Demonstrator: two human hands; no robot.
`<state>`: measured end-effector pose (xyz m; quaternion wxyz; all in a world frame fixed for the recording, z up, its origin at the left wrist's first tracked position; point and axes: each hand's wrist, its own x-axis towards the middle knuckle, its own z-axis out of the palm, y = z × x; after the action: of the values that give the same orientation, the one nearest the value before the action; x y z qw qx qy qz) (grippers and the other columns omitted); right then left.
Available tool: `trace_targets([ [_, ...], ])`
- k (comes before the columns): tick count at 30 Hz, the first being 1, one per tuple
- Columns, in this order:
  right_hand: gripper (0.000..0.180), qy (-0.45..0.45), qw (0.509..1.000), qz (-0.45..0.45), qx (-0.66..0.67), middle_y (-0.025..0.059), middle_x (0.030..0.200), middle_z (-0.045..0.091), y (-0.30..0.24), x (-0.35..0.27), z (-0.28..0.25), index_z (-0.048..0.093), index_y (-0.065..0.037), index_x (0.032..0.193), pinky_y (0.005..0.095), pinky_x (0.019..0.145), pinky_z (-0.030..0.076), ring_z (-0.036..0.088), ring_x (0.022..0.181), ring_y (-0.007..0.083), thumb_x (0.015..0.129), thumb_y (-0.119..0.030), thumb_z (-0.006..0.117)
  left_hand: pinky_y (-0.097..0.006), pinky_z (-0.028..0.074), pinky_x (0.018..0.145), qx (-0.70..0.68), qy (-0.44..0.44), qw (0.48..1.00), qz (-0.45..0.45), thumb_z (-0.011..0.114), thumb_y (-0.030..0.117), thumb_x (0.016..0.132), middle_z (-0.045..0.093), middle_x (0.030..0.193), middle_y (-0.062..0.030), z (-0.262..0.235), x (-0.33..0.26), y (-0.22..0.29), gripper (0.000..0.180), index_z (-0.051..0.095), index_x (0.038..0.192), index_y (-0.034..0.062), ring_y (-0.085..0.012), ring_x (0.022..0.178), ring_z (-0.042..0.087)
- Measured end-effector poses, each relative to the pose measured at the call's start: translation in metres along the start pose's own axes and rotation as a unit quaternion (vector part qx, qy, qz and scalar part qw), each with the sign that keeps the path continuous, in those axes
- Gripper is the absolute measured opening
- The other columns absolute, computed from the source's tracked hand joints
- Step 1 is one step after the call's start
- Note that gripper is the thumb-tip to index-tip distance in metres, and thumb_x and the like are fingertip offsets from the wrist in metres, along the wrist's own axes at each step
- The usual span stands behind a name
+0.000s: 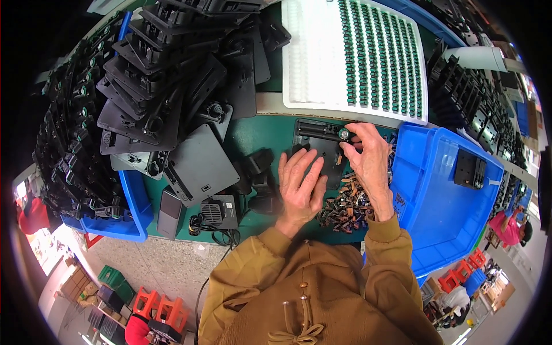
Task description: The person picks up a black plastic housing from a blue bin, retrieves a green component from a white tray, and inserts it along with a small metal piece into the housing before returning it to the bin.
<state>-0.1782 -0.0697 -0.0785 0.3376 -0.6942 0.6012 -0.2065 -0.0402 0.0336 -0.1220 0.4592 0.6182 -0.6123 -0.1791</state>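
A flat black plastic housing (313,144) lies on the green mat in front of me, with a raised long section along its far edge. My left hand (299,187) rests on its near left part, fingers stretched out and apart. At the far right corner my right hand (368,158) has thumb and fingers pinched around a small round part (344,134) with a pale face and dark rim. Whether that part is seated in the housing I cannot tell. Right beside the housing is a heap of small copper-coloured and dark pieces (345,204).
A white foam tray (313,63) with rows of small green parts lies at the back. Black panels (155,75) are piled high at the left, over a blue bin (137,201). Another blue bin (443,224) stands right, holding a black panel (470,169). A corded grey device (221,211) sits near left.
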Motion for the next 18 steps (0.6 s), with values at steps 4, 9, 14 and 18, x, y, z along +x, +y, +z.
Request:
trace_targets([
  [4, 0.036, 0.009, 0.999, -0.031, -0.027, 0.0173, 0.104, 0.065, 0.007, -0.006, -0.01, 0.065, 0.001, 0.109, 0.0425, 0.075, 0.053, 0.065, 0.088, 0.037, 0.074, 0.002, 0.073, -0.057, 0.029, 0.112, 0.0, 0.003, 1.0, 0.014, 0.064, 0.023, 0.089, 0.057, 0.132, -0.016, -0.002, 0.001, 0.0, 0.041, 0.063, 0.125, 0.0019, -0.0379, 0.124, 0.052],
  [9, 0.034, 0.036, 0.998, -0.034, -0.043, 0.0171, 0.102, 0.064, -0.002, -0.018, -0.031, 0.064, 0.0, 0.107, 0.0438, 0.075, 0.052, 0.064, 0.088, 0.0378, 0.075, -0.002, 0.073, -0.056, 0.024, 0.115, -0.015, 0.024, 0.999, 0.02, 0.055, 0.042, 0.095, 0.043, 0.145, -0.0233, -0.003, -0.003, -0.001, 0.063, 0.05, 0.137, -0.0049, -0.04, 0.134, 0.041],
  [14, 0.031, 0.076, 0.994, -0.025, -0.068, 0.0165, 0.099, 0.061, -0.022, -0.037, -0.064, 0.061, -0.002, 0.106, 0.0445, 0.073, 0.052, 0.062, 0.087, 0.0376, 0.076, -0.003, 0.072, -0.052, 0.028, 0.113, -0.048, 0.028, 0.998, 0.0, 0.056, 0.049, 0.093, 0.04, 0.146, -0.0247, -0.001, -0.007, -0.003, 0.074, 0.041, 0.142, -0.0044, -0.041, 0.134, 0.039],
  [18, 0.034, 0.136, 0.983, -0.044, -0.113, 0.0145, 0.103, 0.064, -0.033, -0.054, -0.087, 0.063, -0.002, 0.108, 0.0415, 0.072, 0.054, 0.065, 0.086, 0.0347, 0.076, -0.004, 0.073, -0.05, 0.03, 0.111, -0.069, 0.037, 0.997, -0.012, 0.053, 0.051, 0.094, 0.038, 0.147, -0.0265, -0.003, -0.007, -0.007, 0.078, 0.036, 0.143, -0.0069, -0.0411, 0.135, 0.037],
])
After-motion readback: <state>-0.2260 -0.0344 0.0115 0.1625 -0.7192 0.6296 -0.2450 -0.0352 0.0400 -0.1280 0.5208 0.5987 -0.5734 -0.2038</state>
